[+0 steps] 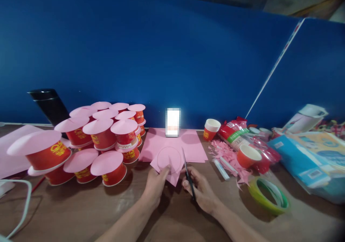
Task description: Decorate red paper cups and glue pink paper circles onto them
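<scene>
A piece of pink paper (pixel 167 159) with a circle drawn on it is gripped in my left hand (pixel 157 184), thumb on top near the circle's lower edge. My right hand (pixel 198 188) holds a pair of scissors (pixel 189 180) by the black handles. The blades point up and away, close to the paper's right edge; I cannot tell whether they touch it. Beneath and behind lies a stack of larger pink sheets (pixel 147 150). A phone-like object with a blurred bright screen (pixel 173 121) stands upright at its back.
Left are several red paper cups (pixel 104 139) topped with pink discs, and a black bottle (pixel 50 105). On the right are stacked cups (pixel 211 129), pink paper scraps (pixel 229 159), a single cup (pixel 248 156), a green tape roll (pixel 269 197) and a blue package (pixel 299 159). A blue partition (pixel 172 55) rises behind.
</scene>
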A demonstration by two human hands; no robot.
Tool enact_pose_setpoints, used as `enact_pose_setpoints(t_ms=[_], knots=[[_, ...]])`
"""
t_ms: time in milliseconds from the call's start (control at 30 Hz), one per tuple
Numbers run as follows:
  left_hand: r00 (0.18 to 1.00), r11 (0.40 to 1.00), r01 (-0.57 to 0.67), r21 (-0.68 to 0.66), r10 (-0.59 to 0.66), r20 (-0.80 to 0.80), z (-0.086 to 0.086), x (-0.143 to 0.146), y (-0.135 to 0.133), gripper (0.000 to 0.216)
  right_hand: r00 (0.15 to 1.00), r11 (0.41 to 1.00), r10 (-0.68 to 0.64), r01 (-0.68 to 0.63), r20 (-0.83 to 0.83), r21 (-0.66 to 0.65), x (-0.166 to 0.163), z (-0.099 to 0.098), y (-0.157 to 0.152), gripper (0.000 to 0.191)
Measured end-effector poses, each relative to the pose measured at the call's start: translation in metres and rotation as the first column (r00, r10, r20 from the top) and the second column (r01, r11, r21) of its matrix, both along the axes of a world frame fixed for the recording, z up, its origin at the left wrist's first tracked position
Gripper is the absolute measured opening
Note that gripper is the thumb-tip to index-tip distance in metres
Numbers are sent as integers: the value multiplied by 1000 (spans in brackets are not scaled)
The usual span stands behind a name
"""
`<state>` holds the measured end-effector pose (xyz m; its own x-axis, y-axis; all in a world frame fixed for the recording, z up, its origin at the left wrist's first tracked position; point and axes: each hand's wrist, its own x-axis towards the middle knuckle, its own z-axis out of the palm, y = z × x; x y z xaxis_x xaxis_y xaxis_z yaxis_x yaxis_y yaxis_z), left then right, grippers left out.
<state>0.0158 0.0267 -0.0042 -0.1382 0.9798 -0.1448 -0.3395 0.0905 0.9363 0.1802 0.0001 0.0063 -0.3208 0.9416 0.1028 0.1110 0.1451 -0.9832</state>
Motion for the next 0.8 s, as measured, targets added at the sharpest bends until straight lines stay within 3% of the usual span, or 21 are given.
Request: enact_pose_setpoints(t_ms=[567,800], knots=[[999,1000,-5,-4,5,49,-1,1,-1,41,1000,1000,-5,5,7,6,1,-3,1,42],[991,998,-70,7,68,113,0,1,2,44,1000,1000,-25,25,-8,-3,3,-9,2,43]])
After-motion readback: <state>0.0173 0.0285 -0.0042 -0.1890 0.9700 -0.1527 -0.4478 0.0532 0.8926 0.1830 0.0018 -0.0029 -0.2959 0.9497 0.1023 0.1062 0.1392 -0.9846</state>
